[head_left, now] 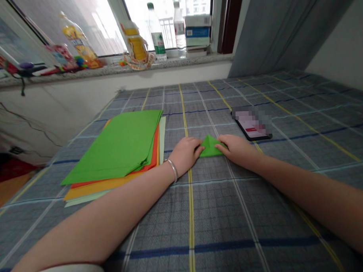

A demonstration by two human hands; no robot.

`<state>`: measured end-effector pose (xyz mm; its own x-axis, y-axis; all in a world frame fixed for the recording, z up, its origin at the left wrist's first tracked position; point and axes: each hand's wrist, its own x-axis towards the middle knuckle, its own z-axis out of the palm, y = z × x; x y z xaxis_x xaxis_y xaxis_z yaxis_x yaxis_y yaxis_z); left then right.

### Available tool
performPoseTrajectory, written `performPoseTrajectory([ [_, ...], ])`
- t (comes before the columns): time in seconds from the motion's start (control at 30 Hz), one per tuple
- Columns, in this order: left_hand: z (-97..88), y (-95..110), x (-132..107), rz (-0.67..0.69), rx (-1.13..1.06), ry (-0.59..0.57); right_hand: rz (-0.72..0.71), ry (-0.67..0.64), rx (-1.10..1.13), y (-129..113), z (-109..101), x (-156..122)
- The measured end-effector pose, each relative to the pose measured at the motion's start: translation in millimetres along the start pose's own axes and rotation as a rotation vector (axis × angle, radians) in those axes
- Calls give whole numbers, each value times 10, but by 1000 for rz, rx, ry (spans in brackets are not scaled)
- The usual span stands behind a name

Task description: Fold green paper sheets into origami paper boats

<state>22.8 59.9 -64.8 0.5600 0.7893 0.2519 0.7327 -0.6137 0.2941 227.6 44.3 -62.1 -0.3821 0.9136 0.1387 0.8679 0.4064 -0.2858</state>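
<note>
A small piece of green paper (210, 147), folded to a triangle with its point facing away from me, lies on the checked cloth (166, 216). My left hand (186, 151), with a silver bangle at the wrist, pinches its left corner between thumb and fingers. On the opposite corner, the thumb and fingers of my right hand (237, 148) are closed. Both corners are partly hidden by my fingers. Left of my hands is a stack of coloured sheets, with a green sheet (119, 144) on top and orange and pale green ones beneath.
A phone (252, 125) with a lit, partly blurred screen lies beyond my right hand. Along the window sill (108, 73) stand a yellow bottle (79, 42), a yellow flask (136, 44), two clear bottles, one with a green cap (157, 35), and stacked boxes (198, 32). A grey curtain (285, 33) hangs at right.
</note>
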Motion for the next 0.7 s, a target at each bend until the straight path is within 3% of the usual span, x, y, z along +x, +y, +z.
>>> performPoseTrajectory([
  [0.2,16,5,1,-24,77,-11,17,16,-70,2,44,13],
  [0.4,17,8,-4,-85,12,15,-49,98,14,22,77,-2],
  [0.7,-17,35,-37,-64,84,-36,-32,44,-73,-44,4,-9],
])
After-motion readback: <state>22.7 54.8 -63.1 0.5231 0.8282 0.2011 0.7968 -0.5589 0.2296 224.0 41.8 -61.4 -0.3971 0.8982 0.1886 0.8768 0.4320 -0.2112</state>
